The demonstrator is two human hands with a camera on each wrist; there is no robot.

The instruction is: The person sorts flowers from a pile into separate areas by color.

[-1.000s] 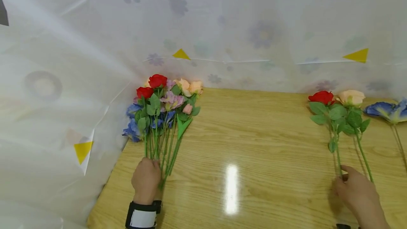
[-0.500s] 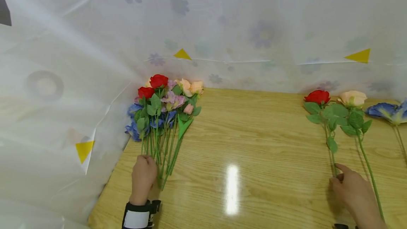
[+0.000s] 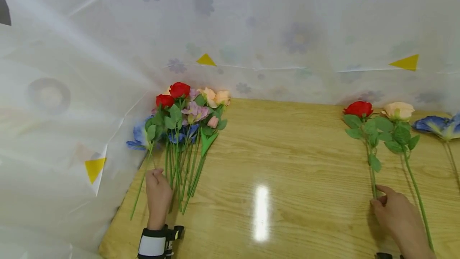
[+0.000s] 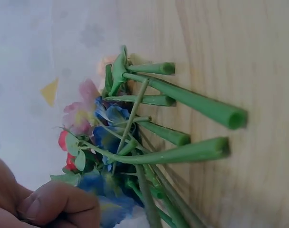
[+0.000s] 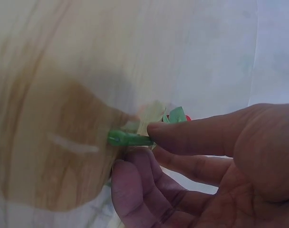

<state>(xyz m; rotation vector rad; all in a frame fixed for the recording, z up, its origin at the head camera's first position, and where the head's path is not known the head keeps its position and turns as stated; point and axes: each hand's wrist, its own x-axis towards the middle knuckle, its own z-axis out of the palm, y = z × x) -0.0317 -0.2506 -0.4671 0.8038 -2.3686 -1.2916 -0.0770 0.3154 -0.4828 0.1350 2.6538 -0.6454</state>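
On my head feed, the blue flower (image 3: pixel 436 128) at far right is cut off by the edge, and the right hand (image 3: pixel 398 213) hides the lower stem of the red rose (image 3: pixel 358 109). My right wrist feed shows only a sliver of that rose past the thumb (image 5: pixel 197 135). I can't tell what, if anything, the left hand (image 3: pixel 159 195) pinches; its wrist feed crops it.

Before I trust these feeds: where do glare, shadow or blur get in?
Head view: a bright glare streak on the table, off the flowers; left wrist view: soft, flowers fuzzier than stem ends; right wrist view: hazy, a brown patch beside the right hand, shadow or reflection unclear.
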